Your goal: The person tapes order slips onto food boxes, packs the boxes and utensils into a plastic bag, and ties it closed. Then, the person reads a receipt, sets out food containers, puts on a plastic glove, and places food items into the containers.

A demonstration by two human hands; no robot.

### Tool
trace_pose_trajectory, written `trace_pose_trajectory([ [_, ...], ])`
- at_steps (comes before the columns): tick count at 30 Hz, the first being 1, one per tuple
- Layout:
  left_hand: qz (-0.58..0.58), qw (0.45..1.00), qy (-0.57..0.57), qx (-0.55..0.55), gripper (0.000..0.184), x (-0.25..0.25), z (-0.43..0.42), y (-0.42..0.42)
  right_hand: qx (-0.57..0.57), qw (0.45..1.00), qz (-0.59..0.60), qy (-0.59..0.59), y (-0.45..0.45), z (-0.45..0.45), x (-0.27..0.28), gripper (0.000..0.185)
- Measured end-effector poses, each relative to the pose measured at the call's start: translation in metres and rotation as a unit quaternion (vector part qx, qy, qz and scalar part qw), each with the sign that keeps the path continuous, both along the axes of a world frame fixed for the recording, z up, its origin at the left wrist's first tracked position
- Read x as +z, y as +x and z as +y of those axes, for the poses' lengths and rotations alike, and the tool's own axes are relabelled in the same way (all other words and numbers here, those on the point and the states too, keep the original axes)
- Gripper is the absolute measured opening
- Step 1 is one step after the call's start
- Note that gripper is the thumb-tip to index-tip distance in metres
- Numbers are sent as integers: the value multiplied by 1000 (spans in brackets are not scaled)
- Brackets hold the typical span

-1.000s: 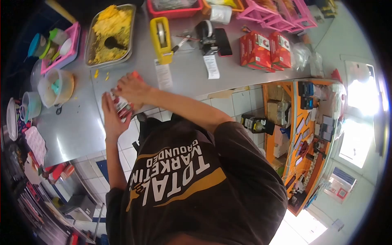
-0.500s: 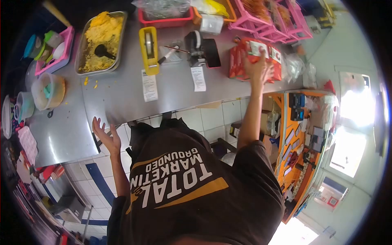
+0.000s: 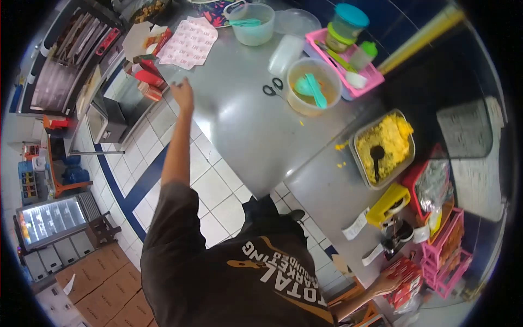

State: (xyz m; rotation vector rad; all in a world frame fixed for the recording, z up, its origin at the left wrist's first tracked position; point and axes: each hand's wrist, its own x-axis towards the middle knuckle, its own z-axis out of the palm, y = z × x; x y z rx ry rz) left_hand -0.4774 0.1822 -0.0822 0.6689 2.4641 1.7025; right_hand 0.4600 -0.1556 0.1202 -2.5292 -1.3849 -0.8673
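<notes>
My left hand [image 3: 182, 94] reaches out at the upper left, over the counter's edge, with its fingers apart and nothing seen in it. Close by are red cartons [image 3: 148, 74] and a stack of reddish cups [image 3: 150, 91]. A patterned pink paper sheet [image 3: 189, 42] lies just beyond. At the lower right, my right hand [image 3: 384, 284] rests against the side of red printed boxes [image 3: 403, 282], its fingers partly blurred and seemingly extended.
The steel counter [image 3: 239, 122] carries scissors [image 3: 273, 87], a tub with turquoise utensils [image 3: 314, 87], a pink basket [image 3: 370, 84] and a tray of yellow food [image 3: 383, 150]. A yellow tape dispenser [image 3: 388, 205] and pink racks [image 3: 445, 256] stand lower right.
The view has swung left. My hands, together on a small package at first, have separated; my right hand went to the red boxes, and my left hand has stretched out toward the red cartons.
</notes>
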Motion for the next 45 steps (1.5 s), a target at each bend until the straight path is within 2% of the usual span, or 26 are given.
trace_pose_trajectory([
  [1,-93,994,45,30,67,8,18,-28,0,998,63,11,-45,11,8,25],
  [2,-183,977,87,61,65,19,29,-52,52,996,68,0,-68,20,10,21],
  [4,-267,946,185,21,57,8,42,-109,144,988,54,-16,-114,38,-3,15],
  [5,-282,937,200,42,52,10,50,-125,184,982,31,-20,-142,50,-10,12],
  [7,-253,947,154,127,46,33,69,-142,231,946,202,-102,-218,81,-13,8],
  [8,-244,949,136,148,44,34,78,-164,250,931,242,-110,-238,89,-33,5],
  [11,-210,970,36,117,46,-7,91,-271,323,888,282,-167,-292,120,-78,12],
  [14,-180,978,-18,106,50,12,101,-305,339,861,316,-210,-331,146,-113,14],
  [15,-184,979,43,72,47,5,106,-318,362,849,316,-219,-340,157,-120,21],
  [16,-183,979,45,78,47,1,109,-331,366,847,316,-220,-349,165,-125,21],
  [18,-273,961,-30,45,43,-10,118,-365,295,857,348,-240,-362,181,-132,26],
  [19,-277,959,-56,25,39,-25,118,-385,279,855,375,-226,-360,181,-141,32],
  [20,-242,969,-52,-6,35,-46,115,-415,281,854,372,-230,-358,185,-149,32],
  [23,-13,987,48,-151,24,-120,88,-510,302,865,335,-219,-356,185,-157,34],
  [24,-199,968,121,-92,20,-100,83,-491,290,869,329,-227,-358,187,-159,31],
  [25,-360,907,217,8,24,-76,78,-469,279,874,323,-234,-360,190,-157,28],
  [26,-359,908,218,11,24,-55,70,-436,281,873,323,-235,-367,196,-155,28],
  [28,-302,875,378,0,37,-28,48,-378,294,877,317,-208,-379,206,-149,25],
  [32,-256,884,387,54,39,-5,-16,-331,312,877,301,-207,-375,207,-148,24],
  [34,-261,887,380,21,37,6,-57,-304,262,860,343,-272,-374,208,-137,22],
  [36,-256,913,316,32,37,16,-99,-264,275,855,349,-268,-398,221,-122,21],
  [38,-251,929,271,7,39,34,-128,-196,327,815,405,-255,-429,235,-116,21],
  [40,-348,919,181,19,42,36,-158,-130,394,748,466,-261,-485,263,-90,25],
  [42,-361,929,71,-41,47,38,-170,-52,423,673,555,-246,-533,284,-64,30],
  [43,-327,938,12,-119,50,44,-172,-7,421,628,611,-235,-542,288,-57,34],
  [45,-357,893,4,-272,55,61,-154,78,363,593,687,-209,-537,276,-49,45],
])
